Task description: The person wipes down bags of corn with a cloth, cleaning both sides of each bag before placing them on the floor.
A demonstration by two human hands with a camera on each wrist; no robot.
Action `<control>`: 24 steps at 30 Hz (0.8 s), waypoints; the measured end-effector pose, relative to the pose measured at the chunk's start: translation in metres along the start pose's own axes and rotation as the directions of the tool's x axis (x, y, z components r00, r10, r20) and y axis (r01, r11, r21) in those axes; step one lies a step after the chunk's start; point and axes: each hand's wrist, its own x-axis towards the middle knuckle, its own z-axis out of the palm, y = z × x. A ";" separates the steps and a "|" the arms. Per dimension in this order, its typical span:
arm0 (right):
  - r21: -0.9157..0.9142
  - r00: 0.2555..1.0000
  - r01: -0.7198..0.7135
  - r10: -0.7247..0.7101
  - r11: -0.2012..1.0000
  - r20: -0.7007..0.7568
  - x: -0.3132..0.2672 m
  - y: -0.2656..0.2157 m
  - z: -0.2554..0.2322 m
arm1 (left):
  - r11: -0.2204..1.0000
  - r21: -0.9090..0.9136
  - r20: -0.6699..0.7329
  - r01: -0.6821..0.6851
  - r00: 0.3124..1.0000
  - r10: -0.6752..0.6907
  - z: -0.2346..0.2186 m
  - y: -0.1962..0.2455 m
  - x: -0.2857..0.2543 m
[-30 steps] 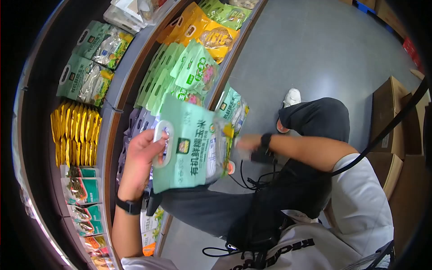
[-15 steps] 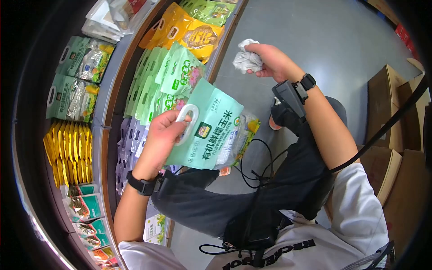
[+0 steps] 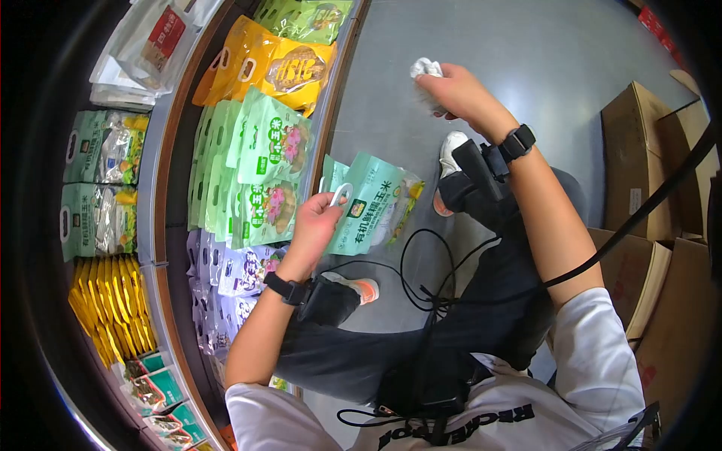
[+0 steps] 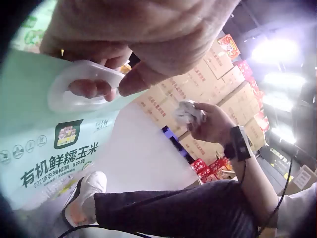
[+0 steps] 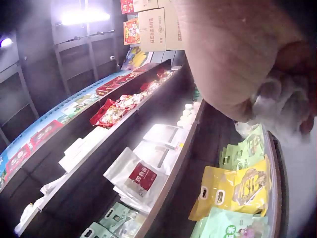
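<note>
My left hand (image 3: 316, 229) grips the white oval handle (image 3: 344, 193) of a pale green bag of corn (image 3: 368, 207), fingers hooked through the opening. The bag hangs over the floor just off the shelf edge, its clear window end pointing right. Part of a similar green bag (image 3: 332, 171) shows behind it. In the left wrist view the same corn bag (image 4: 29, 163) fills the left side, below the curled fingers. Out over the floor, my right hand (image 3: 460, 94) holds a crumpled white cloth or tissue (image 3: 426, 69), also seen as a white wad (image 5: 282, 109) in the right wrist view.
Left of me, a lower shelf holds light green bags (image 3: 274, 143), yellow bags (image 3: 293, 71) and purple bags (image 3: 244, 270). The upper shelf carries yellow packets (image 3: 113, 308) and more green bags (image 3: 98, 218). Cardboard boxes (image 3: 635, 165) stand at right. Black cables (image 3: 429, 297) hang before my legs.
My right hand has moved from the bag's window end out over the floor, holding the white wad. The left hand has carried the bag farther out and lower, and the head view has turned.
</note>
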 end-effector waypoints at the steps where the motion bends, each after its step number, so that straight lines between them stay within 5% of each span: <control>1: -0.020 1.000 0.005 -0.006 1.000 -0.031 0.001 0.005 -0.005 | 1.000 0.000 0.007 -0.002 1.000 0.002 0.002 -0.012 0.010; 9: -0.086 0.991 -0.133 0.131 0.987 -0.023 0.016 0.026 -0.028 | 0.996 -0.024 -0.046 0.086 0.995 -0.087 0.020 -0.066 0.083; 11: -0.108 0.995 -0.090 0.085 0.990 -0.053 0.015 0.026 -0.029 | 0.986 0.169 -0.040 0.016 0.999 -0.010 0.016 -0.081 0.098; 13: -0.152 0.996 -0.089 0.084 0.984 -0.038 0.016 0.026 -0.025 | 0.997 0.076 -0.020 0.017 1.000 -0.016 0.012 -0.078 0.098; 19: -0.257 0.996 -0.095 0.092 0.962 -0.024 0.014 0.026 -0.005 | 0.979 0.186 -0.003 -0.085 0.996 0.087 0.002 -0.067 0.094; 22: -0.284 0.999 -0.051 0.049 0.957 -0.012 0.019 0.037 -0.003 | 0.985 0.171 0.011 -0.004 1.000 0.002 -0.003 -0.072 0.094; 24: -0.292 1.000 -0.013 0.013 0.956 -0.002 0.020 0.037 -0.001 | 0.965 0.231 0.006 -0.125 0.992 0.127 0.003 -0.084 0.090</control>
